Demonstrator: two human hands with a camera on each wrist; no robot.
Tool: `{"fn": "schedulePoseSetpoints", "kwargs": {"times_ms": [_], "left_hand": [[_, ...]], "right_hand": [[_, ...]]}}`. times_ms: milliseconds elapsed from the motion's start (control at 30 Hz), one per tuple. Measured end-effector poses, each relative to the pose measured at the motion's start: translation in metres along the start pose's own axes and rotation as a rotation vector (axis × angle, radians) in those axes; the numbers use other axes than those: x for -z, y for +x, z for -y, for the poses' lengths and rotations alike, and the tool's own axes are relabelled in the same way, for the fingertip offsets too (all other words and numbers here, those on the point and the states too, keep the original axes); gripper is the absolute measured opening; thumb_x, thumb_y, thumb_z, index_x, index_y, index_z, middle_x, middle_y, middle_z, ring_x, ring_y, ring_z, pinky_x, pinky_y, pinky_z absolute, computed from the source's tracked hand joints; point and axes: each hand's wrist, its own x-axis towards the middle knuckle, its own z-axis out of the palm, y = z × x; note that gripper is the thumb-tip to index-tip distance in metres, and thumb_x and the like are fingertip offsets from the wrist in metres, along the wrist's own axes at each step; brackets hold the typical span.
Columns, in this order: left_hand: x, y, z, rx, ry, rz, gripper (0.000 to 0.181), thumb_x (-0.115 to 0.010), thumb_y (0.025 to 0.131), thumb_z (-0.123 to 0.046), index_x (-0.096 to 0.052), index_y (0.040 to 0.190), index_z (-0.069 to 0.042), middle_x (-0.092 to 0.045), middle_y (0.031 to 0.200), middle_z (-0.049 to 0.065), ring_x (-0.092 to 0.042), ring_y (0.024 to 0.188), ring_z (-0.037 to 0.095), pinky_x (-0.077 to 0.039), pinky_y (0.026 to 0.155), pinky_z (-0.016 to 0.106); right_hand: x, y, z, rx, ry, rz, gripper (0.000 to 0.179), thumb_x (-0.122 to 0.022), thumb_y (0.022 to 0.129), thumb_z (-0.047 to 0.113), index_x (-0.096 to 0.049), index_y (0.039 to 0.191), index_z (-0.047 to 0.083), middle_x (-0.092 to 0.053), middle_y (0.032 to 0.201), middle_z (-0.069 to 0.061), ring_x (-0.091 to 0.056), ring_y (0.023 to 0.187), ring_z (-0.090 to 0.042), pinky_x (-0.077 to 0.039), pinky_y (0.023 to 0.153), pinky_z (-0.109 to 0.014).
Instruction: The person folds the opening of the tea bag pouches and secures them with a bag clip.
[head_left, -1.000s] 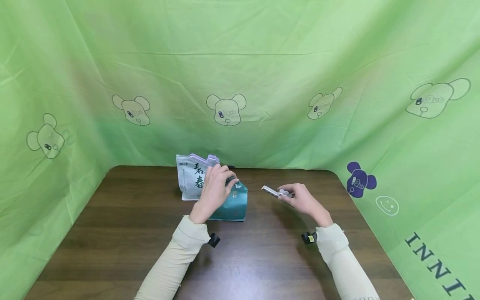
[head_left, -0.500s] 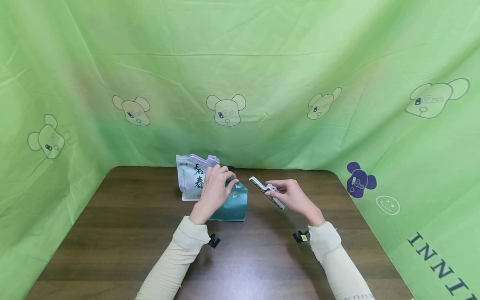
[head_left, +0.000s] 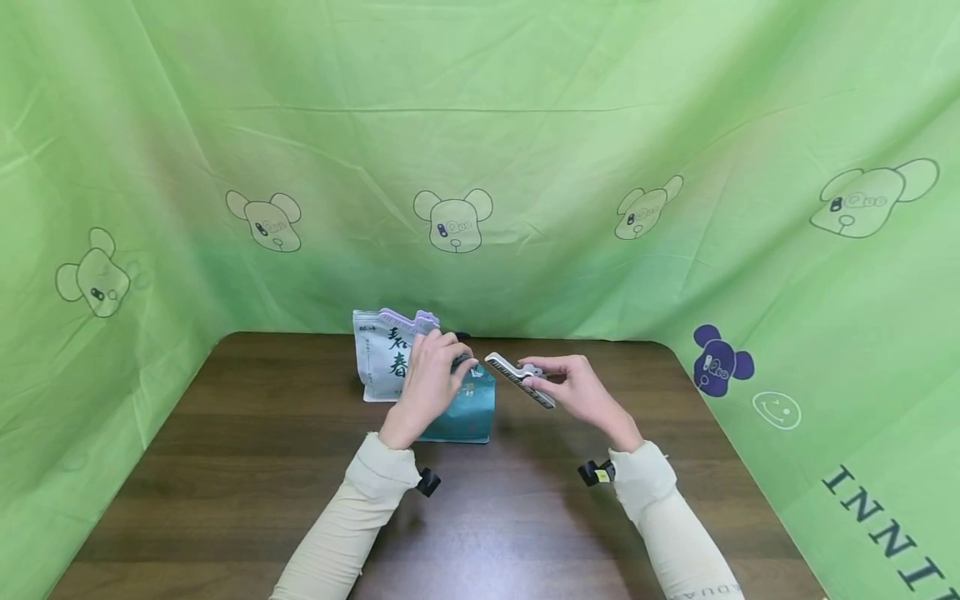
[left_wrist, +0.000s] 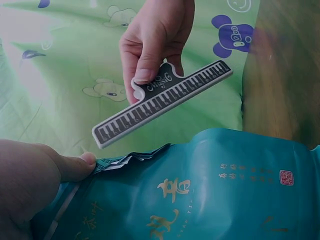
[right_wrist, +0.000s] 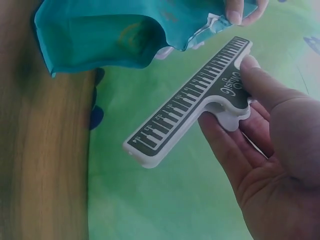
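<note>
A teal tea bag (head_left: 461, 412) with gold lettering stands on the table, its top edge folded over. My left hand (head_left: 431, 375) pinches that folded top at one end, the thumb showing in the left wrist view. To the right, my right hand (head_left: 581, 387) holds a long white clip (head_left: 517, 379) by its handle between thumb and fingers. The clip (right_wrist: 192, 95) has a black-and-white piano-key print and the word "Music". In the left wrist view the clip hangs slantwise just above the folded edge of the tea bag (left_wrist: 220, 185), apart from it.
Behind the left hand stands a pale bag (head_left: 378, 358) with dark characters, a lilac clip (head_left: 408, 321) across its top. The brown wooden table (head_left: 247, 467) is bordered by a green cloth (head_left: 525, 125) printed with bear heads.
My right hand has moved left toward the teal tea bag and turned the clip, so its long printed side now shows. The left hand keeps its hold in place.
</note>
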Motion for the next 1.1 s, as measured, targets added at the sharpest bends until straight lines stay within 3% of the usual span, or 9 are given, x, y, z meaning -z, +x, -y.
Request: {"fn": "schedulePoseSetpoints", "kwargs": {"times_ms": [300,533,700,900,1100], "left_hand": [[0.000,-0.001,-0.001,0.006,-0.008,0.010,0.007,-0.082,0.086,-0.019,-0.078,0.087,-0.012,-0.066,0.080,-0.003,-0.049,0.076,0.019,-0.035,0.073,0.036],[0.001,-0.001,-0.001,0.008,-0.014,0.009,0.007,-0.082,0.086,-0.018,-0.078,0.087,-0.012,-0.066,0.080,-0.003,-0.049,0.076,0.019,-0.035,0.074,0.036],[0.000,-0.001,0.000,0.010,-0.016,0.011,0.007,-0.082,0.086,-0.018,-0.078,0.087,-0.013,-0.067,0.081,-0.003,-0.049,0.076,0.019,-0.035,0.074,0.036],[0.001,-0.001,-0.001,0.009,-0.011,0.017,0.008,-0.080,0.088,-0.021,-0.078,0.088,-0.013,-0.068,0.083,-0.003,-0.049,0.077,0.018,-0.035,0.074,0.035],[0.002,0.000,-0.001,0.003,-0.010,0.017,0.008,-0.081,0.087,-0.020,-0.078,0.087,-0.013,-0.067,0.082,-0.004,-0.049,0.077,0.018,-0.035,0.074,0.035]], "right_hand": [[-0.004,-0.001,0.006,0.015,0.012,-0.046,0.027,-0.074,0.091,0.002,-0.073,0.117,-0.005,-0.076,0.096,-0.019,-0.068,0.072,-0.020,-0.055,0.061,-0.026],[-0.005,-0.005,0.033,0.070,0.018,-0.110,0.024,-0.074,0.088,-0.004,-0.073,0.111,-0.010,-0.075,0.095,-0.024,-0.069,0.072,-0.027,-0.054,0.062,-0.021],[-0.005,-0.006,0.025,0.048,0.020,-0.100,0.023,-0.075,0.088,-0.003,-0.074,0.111,-0.008,-0.076,0.095,-0.022,-0.069,0.073,-0.017,-0.057,0.062,-0.027],[-0.009,-0.004,0.013,0.045,0.050,-0.048,0.024,-0.075,0.088,-0.002,-0.074,0.111,-0.009,-0.076,0.094,-0.021,-0.068,0.073,-0.022,-0.056,0.063,-0.025],[-0.016,-0.001,0.005,0.048,0.075,-0.025,0.023,-0.074,0.089,-0.001,-0.074,0.111,-0.008,-0.076,0.095,-0.020,-0.069,0.075,-0.019,-0.058,0.064,-0.034]]}}
